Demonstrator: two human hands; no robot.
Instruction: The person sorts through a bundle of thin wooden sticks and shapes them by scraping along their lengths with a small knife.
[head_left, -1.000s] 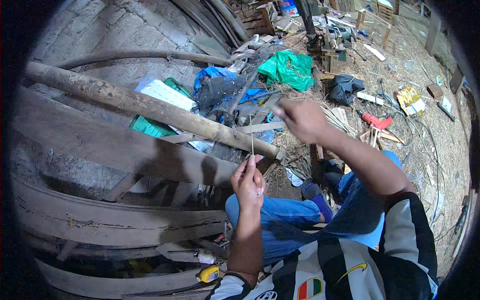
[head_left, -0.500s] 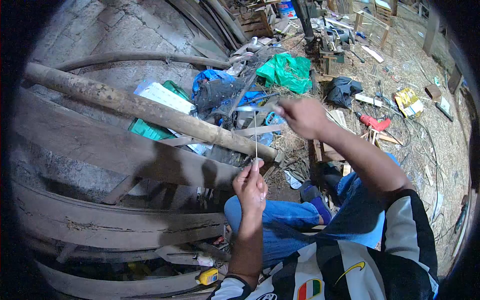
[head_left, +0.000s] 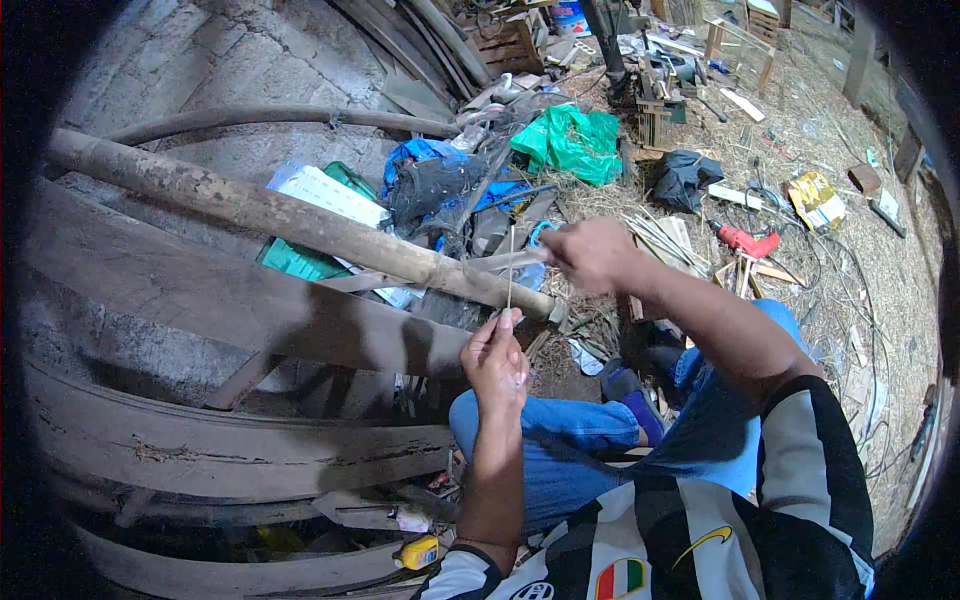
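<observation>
My left hand is closed, pinching the lower end of a thin pale wooden stick that stands nearly upright above the fingertips. To the right of the stick, my right hand is closed in a fist around the handle of a knife. The knife's blade points left across the stick and is blurred against the slats behind; whether it touches the stick I cannot tell. Behind both hands runs a thick round pole.
Wooden boards fill the left side. On the straw-covered ground lie a green plastic bag, a black bag, a red power drill, a yellow packet and cables. A yellow bottle rests low by the boards.
My right hand has moved down and slightly right with the knife, lower along the stick. My left hand has shifted slightly up and left, still pinching the stick.
</observation>
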